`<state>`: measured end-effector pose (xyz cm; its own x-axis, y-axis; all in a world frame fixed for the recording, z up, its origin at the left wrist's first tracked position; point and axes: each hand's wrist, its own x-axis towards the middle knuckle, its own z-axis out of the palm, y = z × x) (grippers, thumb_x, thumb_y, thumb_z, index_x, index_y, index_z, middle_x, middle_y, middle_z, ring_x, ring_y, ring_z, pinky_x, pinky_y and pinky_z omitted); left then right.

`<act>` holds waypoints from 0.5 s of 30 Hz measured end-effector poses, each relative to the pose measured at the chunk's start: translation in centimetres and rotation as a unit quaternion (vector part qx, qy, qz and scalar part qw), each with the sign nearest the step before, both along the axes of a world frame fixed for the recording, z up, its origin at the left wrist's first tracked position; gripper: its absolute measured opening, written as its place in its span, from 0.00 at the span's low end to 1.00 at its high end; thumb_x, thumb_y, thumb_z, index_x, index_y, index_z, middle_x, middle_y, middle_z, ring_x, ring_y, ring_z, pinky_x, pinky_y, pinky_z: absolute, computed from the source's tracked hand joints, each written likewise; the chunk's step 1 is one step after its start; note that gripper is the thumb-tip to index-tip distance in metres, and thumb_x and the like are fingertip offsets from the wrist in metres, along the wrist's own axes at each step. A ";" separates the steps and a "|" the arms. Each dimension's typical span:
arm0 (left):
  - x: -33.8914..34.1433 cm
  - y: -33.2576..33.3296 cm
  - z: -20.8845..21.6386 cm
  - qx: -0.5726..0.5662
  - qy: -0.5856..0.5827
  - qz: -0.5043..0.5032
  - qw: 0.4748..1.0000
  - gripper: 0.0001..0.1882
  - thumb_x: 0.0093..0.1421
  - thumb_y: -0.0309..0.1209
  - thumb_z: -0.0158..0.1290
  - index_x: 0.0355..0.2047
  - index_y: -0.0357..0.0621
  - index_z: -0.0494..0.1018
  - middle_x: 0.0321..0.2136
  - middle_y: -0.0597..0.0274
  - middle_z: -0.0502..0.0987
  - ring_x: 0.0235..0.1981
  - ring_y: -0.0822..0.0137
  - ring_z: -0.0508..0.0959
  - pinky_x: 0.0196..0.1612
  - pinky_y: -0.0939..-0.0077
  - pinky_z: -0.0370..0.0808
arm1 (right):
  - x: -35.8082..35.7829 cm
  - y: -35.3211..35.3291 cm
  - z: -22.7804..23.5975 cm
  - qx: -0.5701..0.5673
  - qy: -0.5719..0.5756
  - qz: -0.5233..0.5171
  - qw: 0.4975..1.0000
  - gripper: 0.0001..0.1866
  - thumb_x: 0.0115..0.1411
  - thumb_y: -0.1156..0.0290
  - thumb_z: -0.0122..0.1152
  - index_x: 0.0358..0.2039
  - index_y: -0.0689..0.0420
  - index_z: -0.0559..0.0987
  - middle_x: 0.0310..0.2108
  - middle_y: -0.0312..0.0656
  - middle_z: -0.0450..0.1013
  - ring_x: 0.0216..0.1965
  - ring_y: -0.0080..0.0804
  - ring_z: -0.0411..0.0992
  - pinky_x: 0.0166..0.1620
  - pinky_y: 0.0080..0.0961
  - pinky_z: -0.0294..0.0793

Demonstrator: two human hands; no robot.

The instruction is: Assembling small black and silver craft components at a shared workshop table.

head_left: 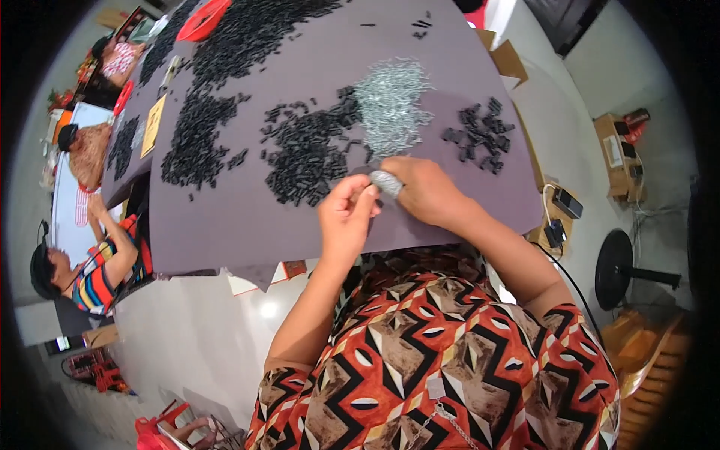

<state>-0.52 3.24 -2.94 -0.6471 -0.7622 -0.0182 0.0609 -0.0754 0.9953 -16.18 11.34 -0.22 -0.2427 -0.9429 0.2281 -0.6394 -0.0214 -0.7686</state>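
Observation:
Just beyond the table's near edge, my two hands meet. My right hand [429, 193] is closed around a silvery clump [387, 183] that resembles the small silvery pieces in the pile ahead. My left hand [347, 216] is pinched with thumb against fingers beside that clump; a dark speck shows by its fingertips, too small to make out. Past the hands lies the pile of thin silvery pieces [393, 101]. A heap of short black pieces [307, 157] touches it on the left, and a smaller group of larger black pieces [482, 136] lies to the right.
More black pieces [196, 142] cover the grey tablecloth [247, 225] to the left and far end, near a red basin [202, 20]. A yellow card [153, 126] lies at the left edge. Several people sit along the left. On the right stand cardboard boxes [510, 64] and a black fan [615, 268].

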 end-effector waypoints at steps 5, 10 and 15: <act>1.2 -1.2 0.4 0.018 -0.023 -0.069 0.997 0.07 0.66 0.24 0.52 0.43 0.36 0.75 0.29 0.67 0.79 0.24 0.80 0.73 0.30 0.85 0.71 | -0.5 -0.2 -0.9 -0.045 0.003 0.063 0.997 0.08 0.59 0.66 0.58 0.31 0.58 0.74 0.30 0.50 0.74 0.34 0.56 0.74 0.37 0.46 0.72; 1.2 -2.6 1.7 0.126 -0.030 -0.128 0.983 0.08 0.65 0.25 0.53 0.41 0.34 0.77 0.26 0.63 0.79 0.20 0.78 0.72 0.24 0.84 0.68 | -0.8 -0.1 -0.8 -0.076 -0.012 0.112 0.991 0.07 0.51 0.77 0.59 0.32 0.61 0.72 0.28 0.50 0.69 0.33 0.57 0.71 0.35 0.44 0.70; 1.1 -1.0 2.7 0.206 0.032 -0.096 0.973 0.07 0.64 0.25 0.55 0.41 0.34 0.77 0.26 0.60 0.80 0.19 0.75 0.73 0.23 0.84 0.70 | -0.9 0.4 0.5 -0.093 0.040 0.098 0.990 0.12 0.44 0.80 0.57 0.32 0.59 0.73 0.29 0.48 0.70 0.34 0.55 0.71 0.35 0.44 0.70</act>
